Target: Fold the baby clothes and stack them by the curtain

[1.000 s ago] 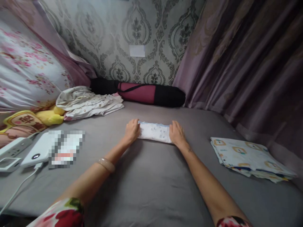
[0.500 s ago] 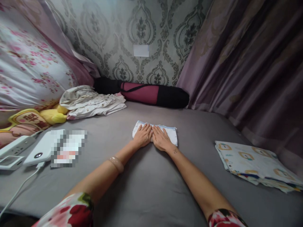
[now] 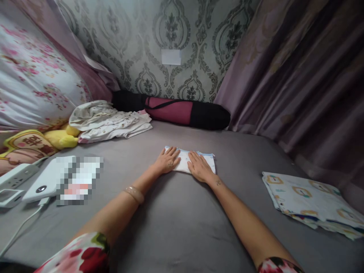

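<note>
Left hand (image 3: 167, 161) and right hand (image 3: 200, 168) press flat, fingers spread, on folded cloth (image 3: 185, 160) mid-bed (image 3: 182, 227)

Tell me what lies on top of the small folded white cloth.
Both hands lie flat on the folded cloth: left hand on its left end, right hand on its right half. The cloth beneath them is hidden; only a middle strip and the far edge show.
</note>
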Motion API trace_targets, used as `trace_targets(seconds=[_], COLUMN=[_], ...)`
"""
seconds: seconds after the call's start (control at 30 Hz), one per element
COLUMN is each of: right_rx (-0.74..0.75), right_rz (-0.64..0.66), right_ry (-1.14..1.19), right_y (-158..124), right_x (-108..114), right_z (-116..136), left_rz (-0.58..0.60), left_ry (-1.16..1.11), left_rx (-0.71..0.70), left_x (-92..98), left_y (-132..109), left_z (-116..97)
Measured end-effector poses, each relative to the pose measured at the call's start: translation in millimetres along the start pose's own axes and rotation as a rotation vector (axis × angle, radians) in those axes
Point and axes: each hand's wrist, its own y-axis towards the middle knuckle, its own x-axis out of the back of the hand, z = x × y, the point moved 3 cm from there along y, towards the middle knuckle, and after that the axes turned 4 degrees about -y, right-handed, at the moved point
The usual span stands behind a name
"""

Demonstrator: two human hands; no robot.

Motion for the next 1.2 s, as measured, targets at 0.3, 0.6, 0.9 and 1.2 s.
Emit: trace_targets(seconds=[0.3,0.6,0.9,1.2], right_rx=[-0.064,-0.154,-0.236,-0.358], right_rz=[-0.016,-0.014,0.024,-0.028], right_ry=[-0.045,-0.061,0.001,0.058], right_y=[-9.8,-35.5,-57.4,-59.4], right_x=[-0.4,-1.9,-1.7,14.5], right_z=[-17.5,-50.6,-65.7,-60.0], left_rz=[0.060,0.014,0.048,-0.096], left_ry=[-0.092,-0.061,-0.065,-0.033], left_rx=[0.050,0.008,0.060,0.226], left_x=[3.2,-3.1,10.0,26.2], left_y=[-4.0,-1.8,-24.1,-36.1], left_z=[26.3,30.3,50.8,54.1])
